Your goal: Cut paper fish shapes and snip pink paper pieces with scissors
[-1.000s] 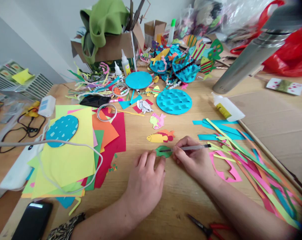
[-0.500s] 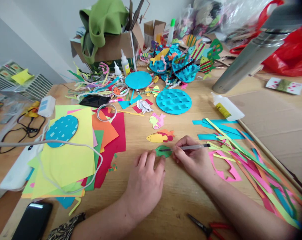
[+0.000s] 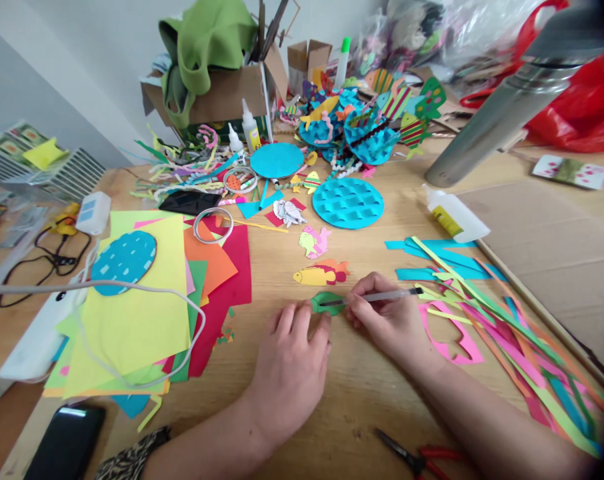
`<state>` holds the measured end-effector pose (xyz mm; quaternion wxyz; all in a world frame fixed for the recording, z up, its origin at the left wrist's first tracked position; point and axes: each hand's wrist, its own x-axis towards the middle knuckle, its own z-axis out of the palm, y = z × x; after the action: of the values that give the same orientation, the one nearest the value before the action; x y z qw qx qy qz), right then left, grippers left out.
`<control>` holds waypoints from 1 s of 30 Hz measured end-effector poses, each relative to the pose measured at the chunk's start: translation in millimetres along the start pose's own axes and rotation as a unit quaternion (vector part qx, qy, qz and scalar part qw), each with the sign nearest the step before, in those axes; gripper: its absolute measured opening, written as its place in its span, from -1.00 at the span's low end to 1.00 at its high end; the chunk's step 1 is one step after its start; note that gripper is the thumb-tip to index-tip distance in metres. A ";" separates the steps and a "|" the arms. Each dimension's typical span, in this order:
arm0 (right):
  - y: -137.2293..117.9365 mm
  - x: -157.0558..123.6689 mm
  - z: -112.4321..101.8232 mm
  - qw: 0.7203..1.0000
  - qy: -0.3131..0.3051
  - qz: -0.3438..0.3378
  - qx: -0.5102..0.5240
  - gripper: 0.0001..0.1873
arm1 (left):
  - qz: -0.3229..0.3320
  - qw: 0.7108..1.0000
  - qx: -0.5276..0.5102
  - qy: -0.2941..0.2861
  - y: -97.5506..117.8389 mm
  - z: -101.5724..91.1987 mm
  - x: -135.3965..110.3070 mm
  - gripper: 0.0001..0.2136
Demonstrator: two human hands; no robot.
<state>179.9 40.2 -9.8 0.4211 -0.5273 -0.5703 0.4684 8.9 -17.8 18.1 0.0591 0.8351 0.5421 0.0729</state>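
A small green paper cut-out (image 3: 326, 302) lies on the wooden table (image 3: 362, 400). My left hand (image 3: 288, 370) rests flat beside it, fingers stretched out, fingertips pressing on its lower edge. My right hand (image 3: 385, 317) is closed around a thin clear pen (image 3: 382, 296) whose dark tip touches the green cut-out. Just above lie a yellow and orange paper fish (image 3: 321, 273) and a pink and yellow paper fish (image 3: 315, 241).
A stack of coloured paper sheets (image 3: 142, 300) with a white cable lies at left. Paper strips (image 3: 507, 333) pile up at right. Red-handled scissors (image 3: 415, 457) lie near the front edge, a black phone (image 3: 65, 443) at bottom left. Glue bottle (image 3: 455, 215), blue discs (image 3: 348, 202) and clutter behind.
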 end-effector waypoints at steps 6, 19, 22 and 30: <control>-0.9 0.8 0.2 1.000 -0.001 -0.005 -0.004 -0.80 | -0.003 1.000 -0.005 -0.006 -0.3 0.3 0.5 -0.67; -1.7 0.9 0.8 1.000 -0.003 -0.011 -0.009 -0.81 | -0.003 1.000 -0.004 -0.004 0.1 0.6 -0.2 -0.67; -1.8 0.7 0.2 1.000 0.004 -0.008 -0.008 -0.81 | -0.003 1.000 -0.004 -0.006 0.2 1.0 -0.4 -0.67; -2.9 0.4 -0.4 1.000 -0.005 -0.007 -0.009 -0.81 | -0.004 1.000 -0.005 -0.011 -0.2 1.8 0.2 -0.66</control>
<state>179.7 40.6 -6.8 0.4170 -0.5247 -0.5805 0.4623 9.2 -17.5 16.3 0.0693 0.8336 0.5440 0.0663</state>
